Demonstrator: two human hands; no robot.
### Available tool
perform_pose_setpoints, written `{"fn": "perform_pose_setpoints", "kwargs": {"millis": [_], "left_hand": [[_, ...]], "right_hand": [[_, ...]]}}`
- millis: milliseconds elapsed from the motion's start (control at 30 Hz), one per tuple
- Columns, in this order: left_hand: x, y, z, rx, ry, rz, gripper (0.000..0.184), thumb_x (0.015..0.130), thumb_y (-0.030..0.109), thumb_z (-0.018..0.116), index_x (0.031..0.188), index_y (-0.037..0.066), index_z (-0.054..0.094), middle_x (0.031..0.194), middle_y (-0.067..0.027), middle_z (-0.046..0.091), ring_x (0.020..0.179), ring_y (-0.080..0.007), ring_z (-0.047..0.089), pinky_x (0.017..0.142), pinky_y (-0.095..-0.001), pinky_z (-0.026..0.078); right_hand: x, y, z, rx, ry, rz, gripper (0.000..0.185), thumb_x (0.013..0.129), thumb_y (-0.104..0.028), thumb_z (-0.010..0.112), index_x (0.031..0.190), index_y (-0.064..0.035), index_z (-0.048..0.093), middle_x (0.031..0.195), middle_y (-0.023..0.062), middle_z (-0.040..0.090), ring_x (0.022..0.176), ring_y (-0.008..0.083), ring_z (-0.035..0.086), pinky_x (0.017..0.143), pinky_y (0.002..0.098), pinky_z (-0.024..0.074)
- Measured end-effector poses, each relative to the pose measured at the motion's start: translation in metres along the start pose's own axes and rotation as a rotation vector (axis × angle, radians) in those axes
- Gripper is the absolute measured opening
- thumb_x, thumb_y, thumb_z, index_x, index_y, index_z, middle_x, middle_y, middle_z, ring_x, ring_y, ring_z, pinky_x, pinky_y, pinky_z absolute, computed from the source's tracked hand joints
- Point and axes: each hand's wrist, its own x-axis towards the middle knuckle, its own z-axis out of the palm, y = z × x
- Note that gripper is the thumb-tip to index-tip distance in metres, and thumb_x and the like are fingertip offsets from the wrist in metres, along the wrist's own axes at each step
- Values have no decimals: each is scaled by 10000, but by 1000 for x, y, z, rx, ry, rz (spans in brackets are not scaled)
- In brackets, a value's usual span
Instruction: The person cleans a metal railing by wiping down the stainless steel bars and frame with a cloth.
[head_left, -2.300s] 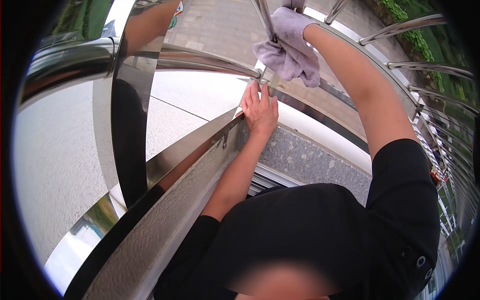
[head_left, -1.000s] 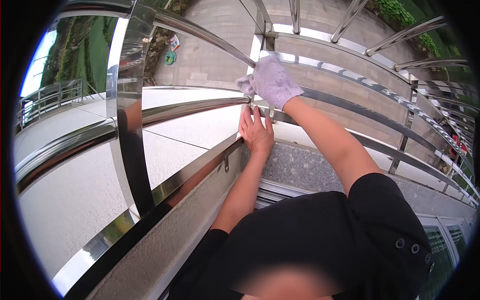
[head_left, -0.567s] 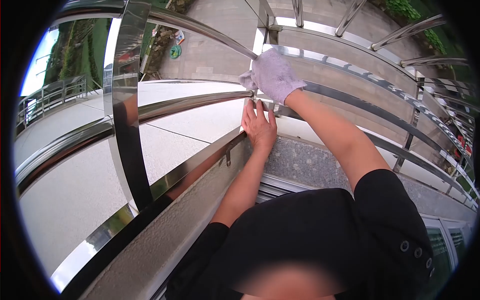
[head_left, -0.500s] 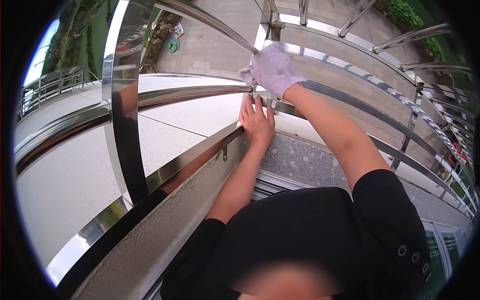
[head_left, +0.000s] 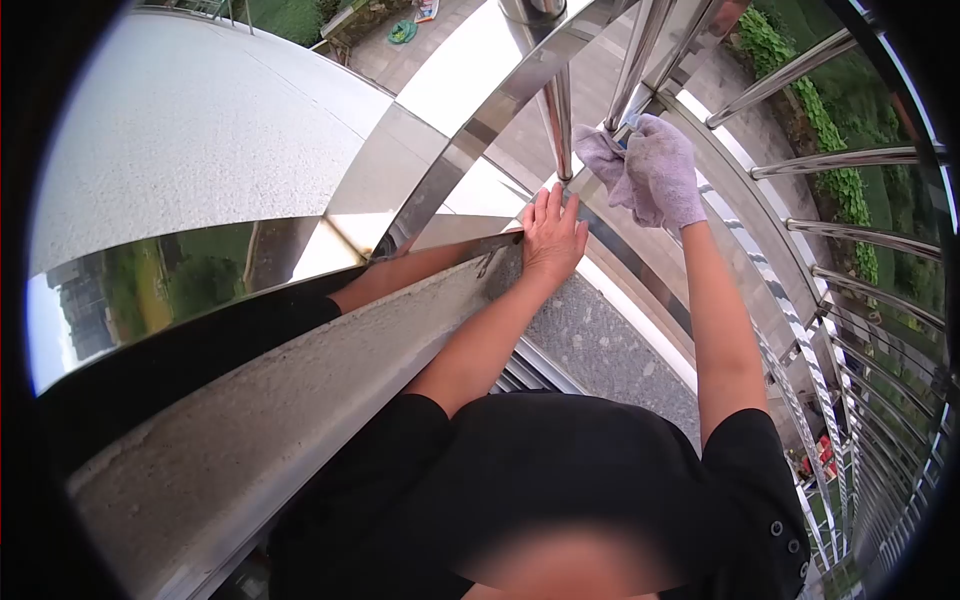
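My left hand [head_left: 553,240] is bare and lies with its fingers stretched out at the corner of the metal railing, by the foot of a thin steel bar [head_left: 557,125]. A lavender cloth [head_left: 660,172] covers my right hand [head_left: 668,195] down to the wrist. The fingers underneath are hidden, and they look bent around the cloth, with a loose fold hanging at its left side. The cloth is close to the lower end of another steel bar [head_left: 630,75]; whether it touches the bar I cannot tell.
A shiny flat rail [head_left: 480,140] crosses on the left, above a rough wall edge [head_left: 290,390]. Curved steel railings [head_left: 850,155] run down the right side. Grey speckled stone [head_left: 600,330] lies below my hands. A paved floor [head_left: 385,55] shows far below, with a green bundle [head_left: 402,32].
My view has turned and shifted. My cloth-covered right hand has moved right, away from my left hand and the bar it was on. My left hand stays at the railing corner.
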Motion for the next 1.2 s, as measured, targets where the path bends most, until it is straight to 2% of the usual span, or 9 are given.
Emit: {"fn": "perform_pose_setpoints", "kwargs": {"millis": [100,233,367,500,667,767,900,1133,1200], "left_hand": [[2,0,1,-1,-9,-9,508,831,300,636,1275,89,509,1375,-172,415,1297,-351,351,1051,-476,271],[1,0,2,13,-9,-8,522,840,316,628,1292,89,497,1375,-172,416,1299,-346,350,1057,-476,263],[1,3,-6,-42,7,-10,557,844,339,621,1318,91,466,1373,-163,422,1300,-351,347,1065,-475,255],[-2,6,-6,-118,66,57,556,825,258,655,1316,85,460,1350,-138,442,1279,-350,360,1046,-483,281],[-33,53,-24,-1152,-161,-402,521,898,338,636,1323,106,444,1068,-44,624,891,-168,637,624,-367,532],[-42,64,-36,-1943,-573,-909,497,950,432,523,1351,155,430,1200,-43,596,1034,-204,619,769,-391,550],[-40,50,-44,-2395,-554,-841,473,972,418,459,1341,122,443,1346,-111,509,1250,-297,486,1027,-490,424],[-12,11,-61,-2351,-207,-883,427,976,346,429,1253,32,515,1281,-145,557,1196,-314,516,1053,-499,372],[-3,10,-63,-2295,-195,-909,457,986,377,395,1261,35,521,1292,-160,554,1218,-325,502,1067,-507,353]], "right_hand": [[-14,32,1,827,-23,-271,145,771,-115,616,866,-18,668,940,86,644,877,215,602,840,269,469],[-63,12,-12,462,29,-525,294,781,15,623,1074,7,599,1059,73,607,945,146,581,861,266,473],[-126,20,0,924,70,-113,501,717,44,673,1192,-13,523,1094,69,596,962,152,578,838,261,482],[-169,14,-18,325,91,-210,456,754,29,654,1190,-19,529,1086,82,598,954,177,586,837,285,499],[-207,2,-11,1297,-10,-2,398,886,-59,562,1274,-38,475,1159,82,585,1006,159,588,843,280,511],[-223,-33,-25,1414,4,59,432,898,-51,549,1319,-40,452,1198,86,584,1072,166,579,896,281,496],[-239,-26,-43,101,217,-456,631,798,-36,683,1374,-93,430,1297,69,542,1209,192,505,1023,319,417],[-264,-4,-56,135,39,-26,500,862,-101,649,1332,-48,487,1293,115,543,1183,209,526,1003,303,437],[-268,31,-28,722,-31,96,437,908,-87,592,1326,-9,491,1281,130,559,1160,159,538,966,282,456]]}}
